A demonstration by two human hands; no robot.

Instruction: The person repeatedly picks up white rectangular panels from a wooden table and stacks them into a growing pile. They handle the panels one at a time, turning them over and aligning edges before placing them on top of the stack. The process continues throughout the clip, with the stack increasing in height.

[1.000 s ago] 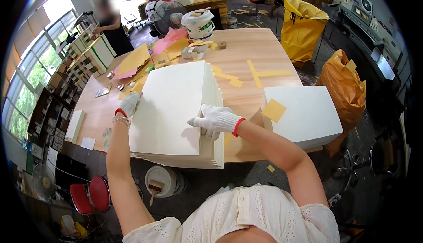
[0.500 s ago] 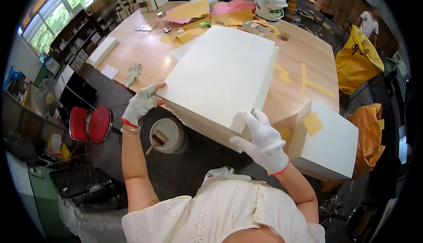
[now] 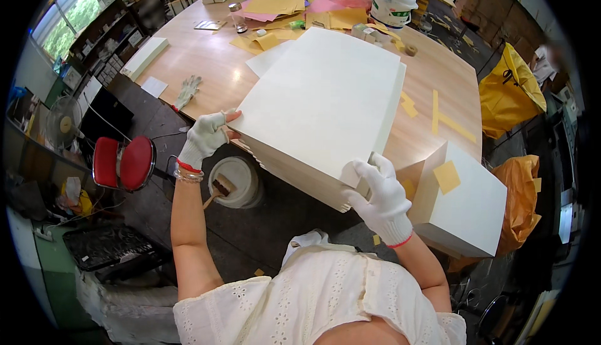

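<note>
Stack of white boards (image 3: 325, 104): large, cream-white, many sheets thick, layered edges showing along the near side. Resting on the near edge of the wooden table (image 3: 206, 63), near corner jutting out past that edge over the floor; gripped at opposite sides, presumably to keep so wide a load level and square.

Left hand (image 3: 206, 135): white work glove, red cuff, bangles at the wrist. Fingers closed on the stack's left corner, thumb lying on top, the rest hidden beneath.

Right hand (image 3: 379, 191): white glove, red cuff. Pinching the near right corner, thumb up against the top sheet, fingers curled around the edge.

White box (image 3: 466, 204): just right of the stack, at the table's corner, a yellow paper square stuck on its face.

White bucket (image 3: 235, 182): on the floor beneath the overhang, brush handle leaning out of it; within easy reach.

Spare glove (image 3: 188, 91): lying loose at the table's left edge.

Yellow and pink paper sheets (image 3: 285, 7), white tub (image 3: 393, 4): at the far end of the table, well apart from the stack.

Red stool (image 3: 122, 163): on the floor, left of the bucket.
</note>
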